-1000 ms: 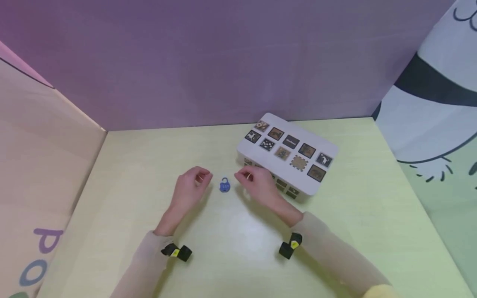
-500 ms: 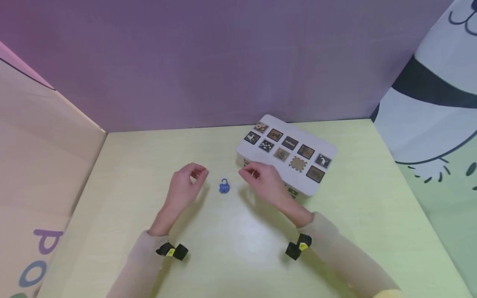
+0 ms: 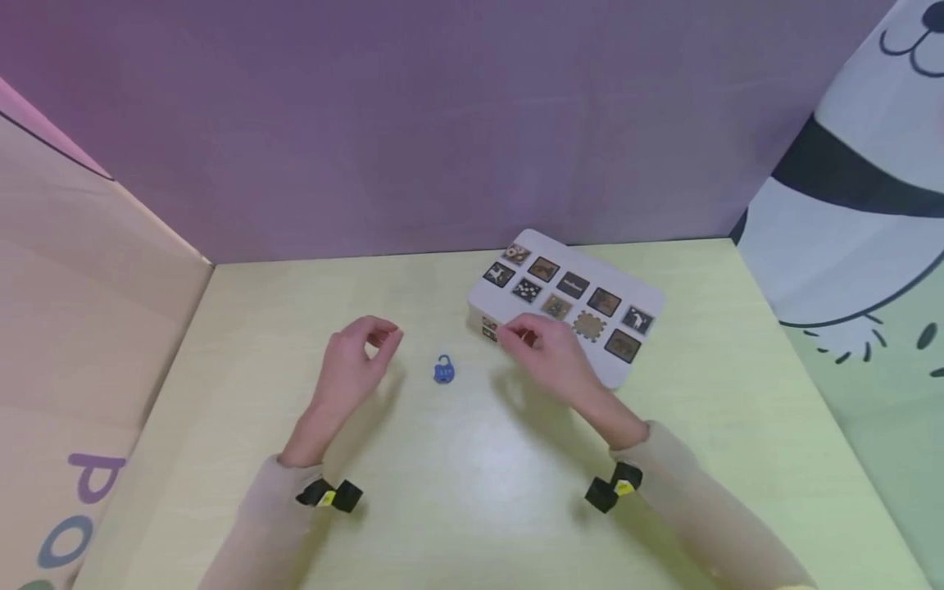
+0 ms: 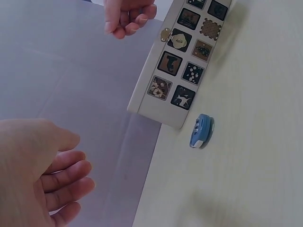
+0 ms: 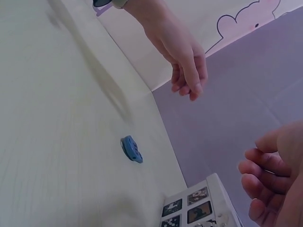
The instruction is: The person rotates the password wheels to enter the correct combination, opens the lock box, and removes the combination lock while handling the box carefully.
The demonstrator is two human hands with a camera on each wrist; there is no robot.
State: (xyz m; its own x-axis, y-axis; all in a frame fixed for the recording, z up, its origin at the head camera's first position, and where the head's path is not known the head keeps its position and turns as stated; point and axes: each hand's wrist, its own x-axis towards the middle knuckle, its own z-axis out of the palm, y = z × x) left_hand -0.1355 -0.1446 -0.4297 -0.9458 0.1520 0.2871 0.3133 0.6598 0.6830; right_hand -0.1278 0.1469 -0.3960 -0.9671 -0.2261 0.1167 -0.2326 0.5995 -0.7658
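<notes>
A small blue combination padlock lies on the table between the two hands, its shackle swung open in the head view. My left hand hovers to its left, fingers loosely curled, with nothing in them. To the right of the padlock, my right hand hangs loosely curled too, holding nothing and overlapping the near edge of a white box. Picture tiles cover this lidded box, and a brass clasp shows on its side in the left wrist view. Number wheels face sideways on the padlock there.
The pale wooden table meets a purple wall at its back edge. Printed panels stand at both sides, the right panel showing a cartoon animal. Black wrist cameras sit on both sleeves.
Both hands have drawn apart, the left moving left and the right moving right, over the box's near edge. The padlock and box stay in place on the table.
</notes>
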